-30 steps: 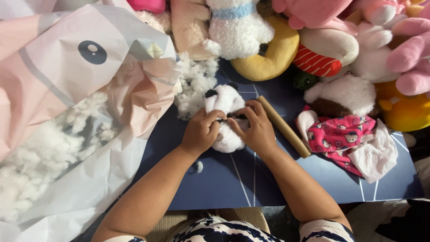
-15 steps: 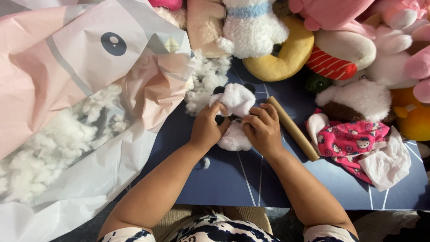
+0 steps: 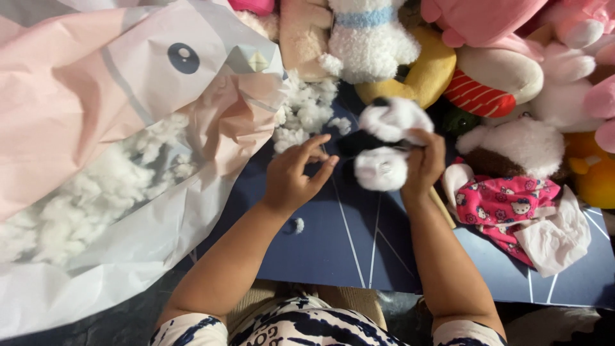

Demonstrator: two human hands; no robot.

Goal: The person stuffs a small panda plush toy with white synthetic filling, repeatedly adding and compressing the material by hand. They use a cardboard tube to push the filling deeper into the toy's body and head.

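Note:
My right hand (image 3: 424,165) grips a small white and black plush toy (image 3: 386,144) and holds it up over the dark blue table (image 3: 333,250). My left hand (image 3: 295,176) is just left of the toy, off it, with the fingers spread and curled. Loose white stuffing (image 3: 306,114) lies on the table beyond my left hand. A wooden stick is mostly hidden behind my right wrist.
A big pink and white plastic bag (image 3: 115,128) full of white stuffing (image 3: 83,205) fills the left side. Several plush toys are piled along the back and right, among them a white one (image 3: 368,38), a yellow ring-shaped one (image 3: 429,74) and a pink patterned cloth one (image 3: 512,205).
Both hands were pressed on the toy together. Now my left hand has let go and opened, and my right hand has lifted the toy up and to the right.

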